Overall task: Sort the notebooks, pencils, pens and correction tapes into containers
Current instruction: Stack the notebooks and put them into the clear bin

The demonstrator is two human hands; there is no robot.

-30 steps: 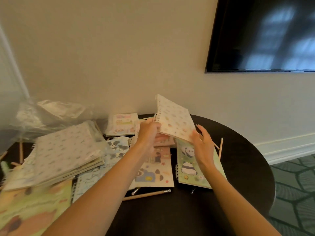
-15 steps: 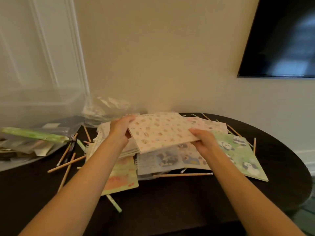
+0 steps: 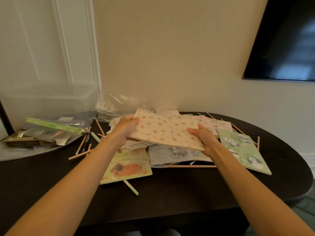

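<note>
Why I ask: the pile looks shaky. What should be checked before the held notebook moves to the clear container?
1. Left hand grips the cream notebook: ok.
2. Right hand grips its near edge: ok.
3. Notebook free of the pile: cannot tell.
4. Clear container open: cannot tell.
5. Table path to container free: not ok, pencils lie there.

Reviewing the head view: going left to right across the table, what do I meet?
Clear plastic bin → yellow dog notebook → cream notebook → green panda notebook → pencil near the right edge.
</note>
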